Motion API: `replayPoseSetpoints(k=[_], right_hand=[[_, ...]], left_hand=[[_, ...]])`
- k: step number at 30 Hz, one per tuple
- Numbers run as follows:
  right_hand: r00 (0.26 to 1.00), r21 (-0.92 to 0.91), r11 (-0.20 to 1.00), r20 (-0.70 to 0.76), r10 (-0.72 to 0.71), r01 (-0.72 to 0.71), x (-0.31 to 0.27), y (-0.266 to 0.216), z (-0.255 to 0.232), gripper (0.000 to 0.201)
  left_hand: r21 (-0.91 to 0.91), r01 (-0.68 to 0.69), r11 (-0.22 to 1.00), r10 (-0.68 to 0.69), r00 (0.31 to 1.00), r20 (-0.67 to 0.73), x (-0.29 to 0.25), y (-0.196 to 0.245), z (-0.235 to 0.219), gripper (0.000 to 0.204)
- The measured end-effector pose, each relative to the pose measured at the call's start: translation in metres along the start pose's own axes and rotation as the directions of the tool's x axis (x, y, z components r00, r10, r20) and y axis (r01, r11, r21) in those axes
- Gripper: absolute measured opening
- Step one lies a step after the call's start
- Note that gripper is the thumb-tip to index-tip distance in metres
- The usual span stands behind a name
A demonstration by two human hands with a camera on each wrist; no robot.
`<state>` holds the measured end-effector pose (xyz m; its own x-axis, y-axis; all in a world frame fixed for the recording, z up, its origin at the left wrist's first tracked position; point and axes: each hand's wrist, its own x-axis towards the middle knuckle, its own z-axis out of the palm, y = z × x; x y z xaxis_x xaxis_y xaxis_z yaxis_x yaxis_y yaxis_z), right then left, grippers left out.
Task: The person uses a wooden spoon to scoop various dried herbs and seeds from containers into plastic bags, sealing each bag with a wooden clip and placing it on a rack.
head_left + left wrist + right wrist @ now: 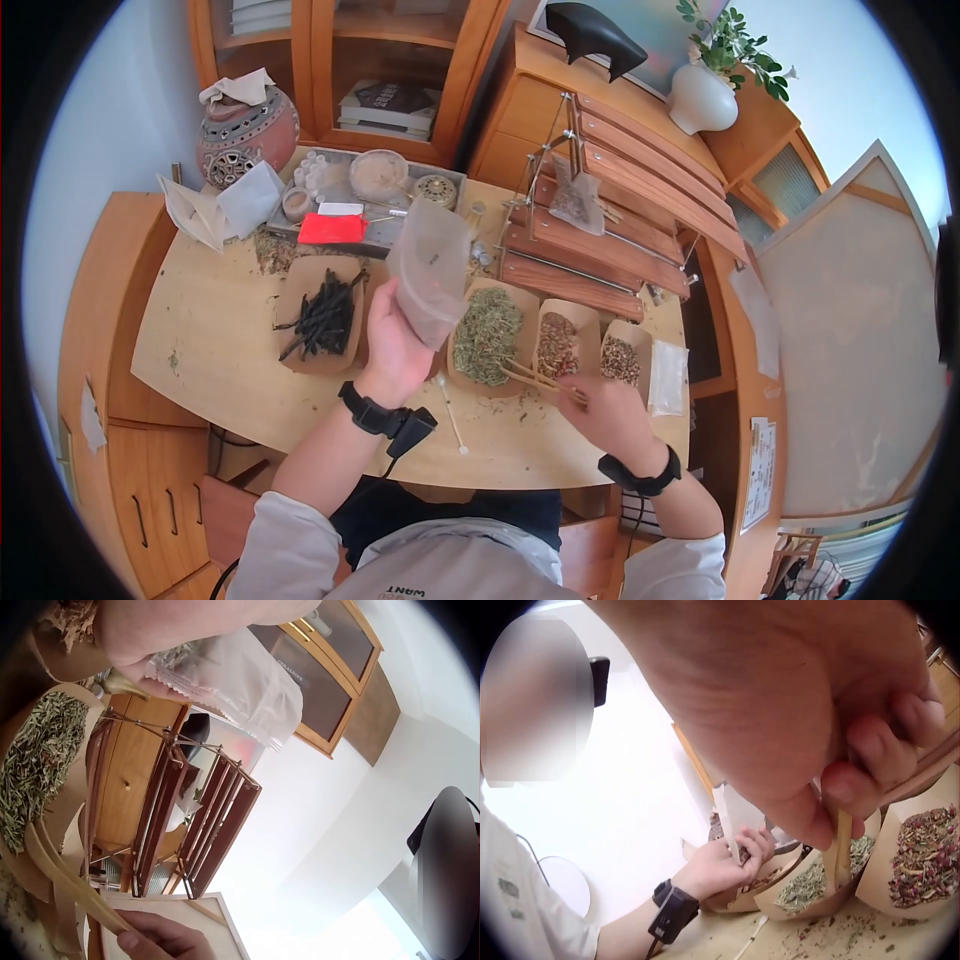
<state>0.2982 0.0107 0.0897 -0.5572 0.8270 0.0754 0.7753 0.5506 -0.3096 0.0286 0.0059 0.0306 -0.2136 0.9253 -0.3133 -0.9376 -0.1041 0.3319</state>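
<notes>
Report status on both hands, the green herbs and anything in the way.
Left hand holding translucent bag. Right hand gripping wooden tongs, tips at green herbs. No obstruction visible between tongs and herbs.

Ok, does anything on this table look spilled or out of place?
Yes: dried crumbs lie loose on the tabletop in front of the paper tray of green herbs, outside any container, so they look spilled. More bits are scattered beside the grey tray.

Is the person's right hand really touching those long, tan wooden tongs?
Touching. The right wrist view shows the right hand pinching the tongs, with no gap between skin and wood.
</notes>
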Motion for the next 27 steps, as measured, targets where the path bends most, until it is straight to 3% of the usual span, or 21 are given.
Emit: replayPoseSetpoints(k=[3, 9, 21, 27], right_hand=[[0.994, -0.081, 0.996, -0.095, -0.051, 0.044, 0.001, -0.007, 0.016, 0.010], [0.989, -0.066, 0.998, -0.144, -0.025, 0.015, 0.017, -0.006, 0.034, 0.012], [0.988, -0.023, 0.996, -0.120, -0.093, 0.091, 0.046, 0.006, 0.057, 0.015], [0.969, -0.031, 0.987, -0.191, -0.158, 0.155, 0.049, 0.015, 0.071, 0.014]], left_hand=[[0.030, 0.011, 0.999, -0.012, 0.999, 0.041, 0.002, 0.000, -0.005, 0.037], [0.034, 0.003, 0.999, -0.004, 1.000, 0.026, 0.004, -0.001, -0.004, 0.036], [0.035, 0.018, 0.999, -0.019, 0.999, 0.034, 0.001, 0.000, -0.001, 0.033], [0.034, 0.015, 0.999, -0.016, 1.000, 0.022, -0.002, 0.001, 0.003, 0.033]])
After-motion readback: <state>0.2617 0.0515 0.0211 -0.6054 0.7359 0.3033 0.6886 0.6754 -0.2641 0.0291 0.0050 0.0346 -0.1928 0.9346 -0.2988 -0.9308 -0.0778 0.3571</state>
